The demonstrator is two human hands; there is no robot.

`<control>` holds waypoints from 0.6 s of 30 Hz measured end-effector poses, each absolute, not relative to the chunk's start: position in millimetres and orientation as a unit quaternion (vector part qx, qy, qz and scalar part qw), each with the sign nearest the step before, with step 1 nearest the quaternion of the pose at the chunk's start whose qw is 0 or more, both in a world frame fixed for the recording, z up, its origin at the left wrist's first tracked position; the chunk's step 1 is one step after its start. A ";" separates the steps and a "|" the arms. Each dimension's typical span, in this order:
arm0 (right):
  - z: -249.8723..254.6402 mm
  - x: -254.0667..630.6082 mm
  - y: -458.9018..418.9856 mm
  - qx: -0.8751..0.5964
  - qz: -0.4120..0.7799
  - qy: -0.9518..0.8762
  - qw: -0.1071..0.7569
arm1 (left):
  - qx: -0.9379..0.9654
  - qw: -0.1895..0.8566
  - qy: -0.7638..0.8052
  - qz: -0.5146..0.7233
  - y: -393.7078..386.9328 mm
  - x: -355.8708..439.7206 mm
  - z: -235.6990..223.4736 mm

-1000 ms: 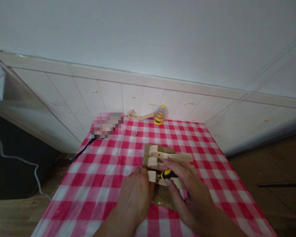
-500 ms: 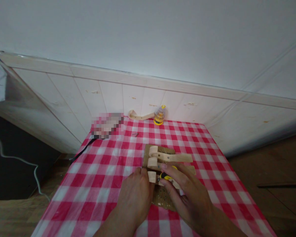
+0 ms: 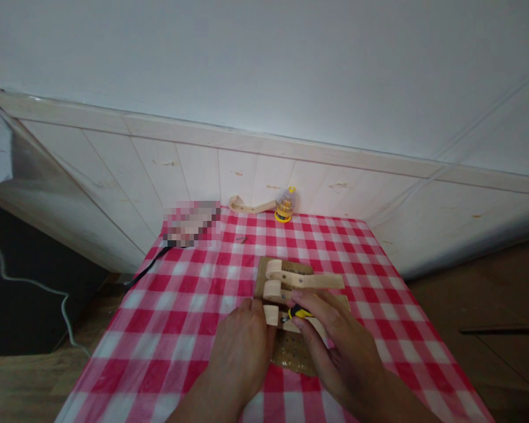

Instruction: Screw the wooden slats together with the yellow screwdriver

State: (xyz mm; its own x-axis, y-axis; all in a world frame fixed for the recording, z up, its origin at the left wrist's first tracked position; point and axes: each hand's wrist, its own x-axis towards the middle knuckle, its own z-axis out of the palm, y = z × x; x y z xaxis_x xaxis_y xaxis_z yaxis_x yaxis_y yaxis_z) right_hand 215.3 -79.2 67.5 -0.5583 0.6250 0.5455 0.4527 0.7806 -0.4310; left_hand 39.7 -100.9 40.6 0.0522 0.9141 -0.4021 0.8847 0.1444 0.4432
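My right hand [image 3: 341, 341] pinches a small black-and-yellow screwdriver [image 3: 300, 312]. Its tip meets a screw in the nearest of three pale curved wooden hooks [image 3: 271, 315], and my fingers cover part of that hook. All three lie side by side across a brown board [image 3: 293, 352] wrapped in shiny film. The middle hook [image 3: 272, 290] and the far hook [image 3: 321, 281] have dark screw heads in them. At the board's left edge my left hand [image 3: 242, 341] is closed, holding it beside the nearest hook's curl; its fingertips are mostly hidden.
A red-and-white checked cloth [image 3: 194, 320] covers the table. Against the wall stand a clear-and-yellow bit case [image 3: 285, 205] and another wooden hook [image 3: 251, 207]. Small screws [image 3: 242, 239] lie nearby. A pixelated item [image 3: 191, 224] with a black strap [image 3: 150, 267] sits at the back left.
My right fingers have shifted around the screwdriver handle, which has turned, while its tip stays at the same screw. My left hand and the board have hardly moved.
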 end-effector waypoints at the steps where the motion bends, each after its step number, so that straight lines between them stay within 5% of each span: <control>1: 67.2 215.8 -79.2 -0.311 0.123 -0.873 0.354 | 0.653 0.314 0.689 0.022 -100.7 39.7 40.3; 18: 67.1 217.6 -73.4 -0.334 0.112 -0.864 0.360 | 0.642 0.320 0.697 0.016 -99.9 40.2 44.0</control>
State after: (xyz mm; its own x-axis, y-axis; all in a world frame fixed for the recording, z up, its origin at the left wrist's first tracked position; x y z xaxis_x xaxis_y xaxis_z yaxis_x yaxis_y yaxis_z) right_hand 217.6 -73.4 67.1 -0.5182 0.6578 0.5466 0.4963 0.7518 -0.4342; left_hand 40.2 -99.9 44.0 0.0291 0.9047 -0.4251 0.8838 0.1754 0.4337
